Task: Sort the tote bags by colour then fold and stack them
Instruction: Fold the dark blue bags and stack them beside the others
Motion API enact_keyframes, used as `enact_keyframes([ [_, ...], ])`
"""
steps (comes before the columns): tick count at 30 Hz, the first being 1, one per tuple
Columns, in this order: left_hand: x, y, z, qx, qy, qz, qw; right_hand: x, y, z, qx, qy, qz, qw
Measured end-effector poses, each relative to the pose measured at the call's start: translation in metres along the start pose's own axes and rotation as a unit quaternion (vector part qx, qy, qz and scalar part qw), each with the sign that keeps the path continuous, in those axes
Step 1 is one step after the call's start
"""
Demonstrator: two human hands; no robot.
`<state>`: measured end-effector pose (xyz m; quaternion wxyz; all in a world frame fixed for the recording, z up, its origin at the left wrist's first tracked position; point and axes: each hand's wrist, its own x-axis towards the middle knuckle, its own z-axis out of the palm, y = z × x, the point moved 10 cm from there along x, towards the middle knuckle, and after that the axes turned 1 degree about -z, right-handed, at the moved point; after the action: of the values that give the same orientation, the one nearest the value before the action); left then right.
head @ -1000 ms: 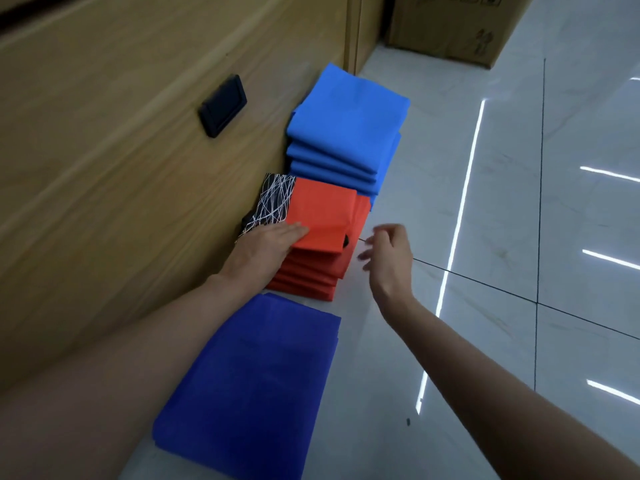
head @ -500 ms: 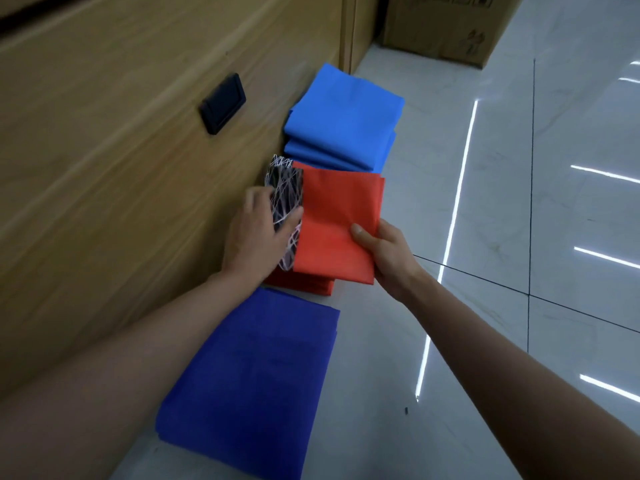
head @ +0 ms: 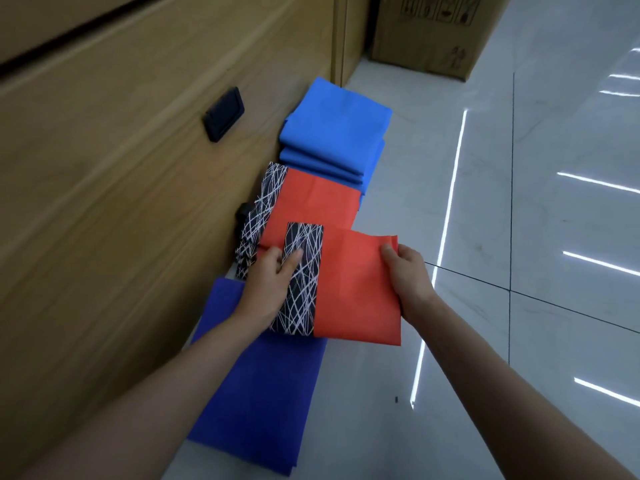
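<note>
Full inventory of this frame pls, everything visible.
light blue totes: one folded stack, layer count unclear, light blue, farthest along the panel
red totes: one folded stack, red with black-and-white patterned band, next nearer
held red tote: 1, same red and band, lifted in front of the red stack
dark blue tote: 1, dark blue, flat on floor, nearest
wooden panel: 1, light wood, left
black handle: 1, black, set in panel
cardboard box: 1, brown, far end
floor: pale glossy tiles
left hand: grips the held tote's band
right hand: pinches its right edge
</note>
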<state>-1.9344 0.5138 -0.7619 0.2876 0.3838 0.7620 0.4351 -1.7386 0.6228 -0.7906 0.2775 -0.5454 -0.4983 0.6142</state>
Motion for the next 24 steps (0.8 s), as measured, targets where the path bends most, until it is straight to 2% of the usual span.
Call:
enact_keyframes([
  [4,-0.007,-0.004,-0.003,-0.051,-0.029,-0.058,0.997,-0.009,-0.012,-0.001,-0.023,0.025,-0.073,0.997],
  [6,-0.009,-0.005,-0.006,-0.083,-0.061,-0.078,0.992,-0.012,-0.011,0.011,-0.017,-0.002,-0.072,0.997],
  [9,-0.008,-0.014,-0.037,-0.088,-0.027,-0.059,0.994,-0.013,0.0,0.036,-0.022,-0.067,-0.011,0.997],
  [13,-0.017,-0.04,-0.08,-0.081,0.029,-0.082,0.993,0.004,0.009,0.034,-0.016,0.026,0.072,0.997],
  [17,-0.023,-0.06,-0.093,-0.078,0.057,-0.103,0.99,0.02,0.021,0.074,0.03,-0.017,0.157,0.987],
  [19,-0.025,-0.062,-0.095,-0.063,0.062,-0.104,0.991,0.027,0.023,0.081,0.038,0.0,0.138,0.99],
  [24,-0.023,-0.059,-0.093,-0.055,0.052,-0.097,0.992,0.028,0.015,0.039,-0.008,0.14,0.014,0.99],
])
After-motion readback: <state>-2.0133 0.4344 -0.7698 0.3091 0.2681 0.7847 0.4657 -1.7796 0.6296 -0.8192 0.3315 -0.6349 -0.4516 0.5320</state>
